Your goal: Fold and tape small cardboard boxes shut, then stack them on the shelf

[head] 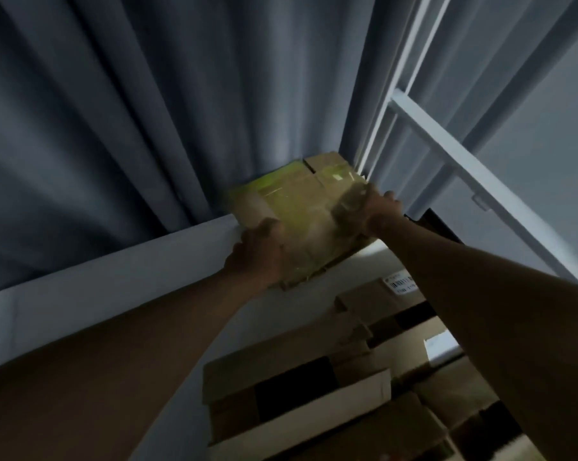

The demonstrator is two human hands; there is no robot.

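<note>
A small cardboard box (301, 211) sealed with yellow-green tape is held up at the top of the white shelf (114, 277), blurred by motion. My left hand (257, 257) grips its lower left corner. My right hand (377, 211) grips its right side. Both arms reach upward. Behind it another taped cardboard box (327, 164) rests on the shelf top against the curtain. How far the held box rests on the shelf I cannot tell.
Grey curtains (148, 111) hang behind the shelf. A white metal frame (447, 151) rises at the right. Below the top board, several cardboard boxes (297, 387) are stacked, one with a white label (402, 284).
</note>
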